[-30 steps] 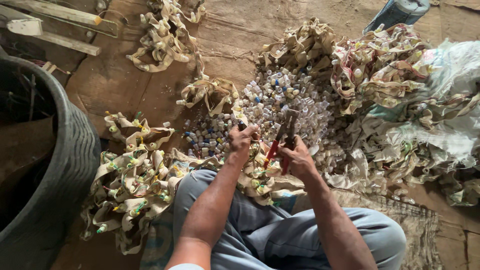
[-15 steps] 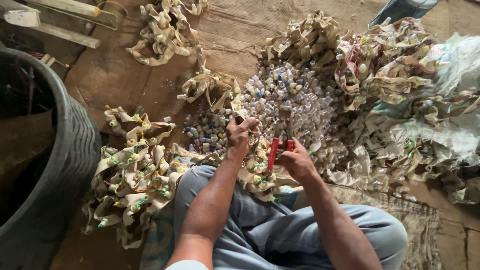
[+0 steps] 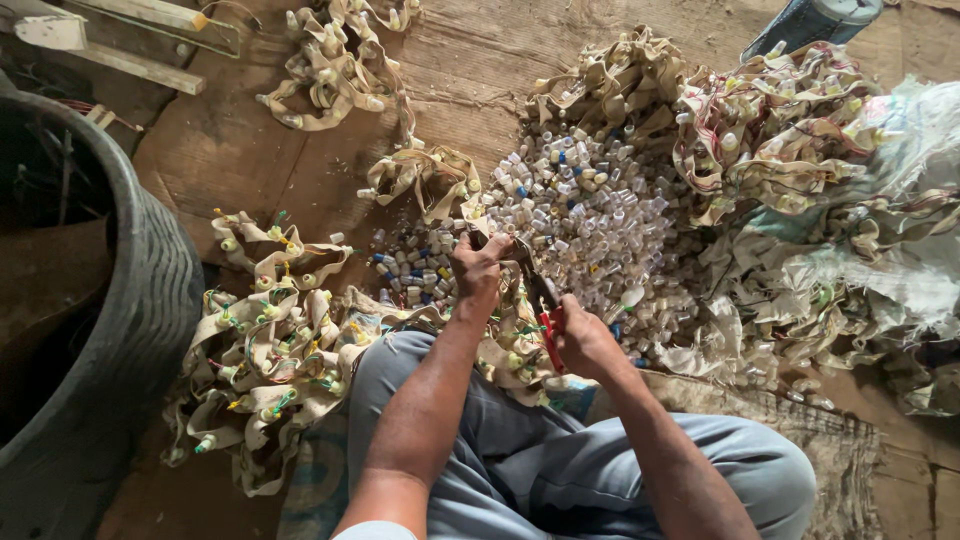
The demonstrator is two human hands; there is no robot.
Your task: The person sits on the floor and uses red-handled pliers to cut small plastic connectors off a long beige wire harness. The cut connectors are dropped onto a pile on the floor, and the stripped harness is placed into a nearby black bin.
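Observation:
My right hand (image 3: 583, 338) grips red-handled pliers (image 3: 541, 308), whose jaws point up and left toward my left hand. My left hand (image 3: 477, 264) pinches one end of a beige strip (image 3: 500, 345) studded with small caps, just at the plier jaws. The strip trails down over my knees. Just beyond both hands lies a heap of small loose plastic caps (image 3: 590, 215), mostly clear and white with some blue ones.
A pile of beige cap-studded strips (image 3: 265, 350) lies at my left, more strips (image 3: 340, 70) at the top, and a large tangled mass (image 3: 800, 180) at the right. A big dark ribbed tub (image 3: 120, 300) stands at far left. Brown cardboard (image 3: 250, 150) covers the floor.
The pliers have swung from upright to pointing at my left hand, and both hands have come closer together over the strip.

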